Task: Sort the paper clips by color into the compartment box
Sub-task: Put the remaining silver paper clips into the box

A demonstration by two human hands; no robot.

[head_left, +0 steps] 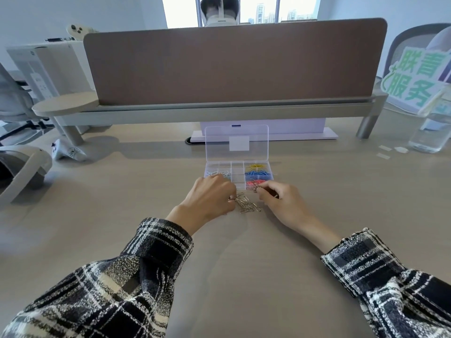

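Note:
A clear compartment box stands open on the desk, its lid tilted up behind it. Its right column holds yellow clips, blue clips and pink clips; white clips lie in a left compartment. A small heap of silver paper clips lies on the desk just in front of the box. My left hand pinches silver clips at the heap's left edge. My right hand holds a few silver clips raised near the box's front right corner.
A brown desk divider on a grey rail runs across behind the box. A clear water bottle and a green-lettered sign stand at the right. A white device sits at the left edge; paper scraps lie at the right.

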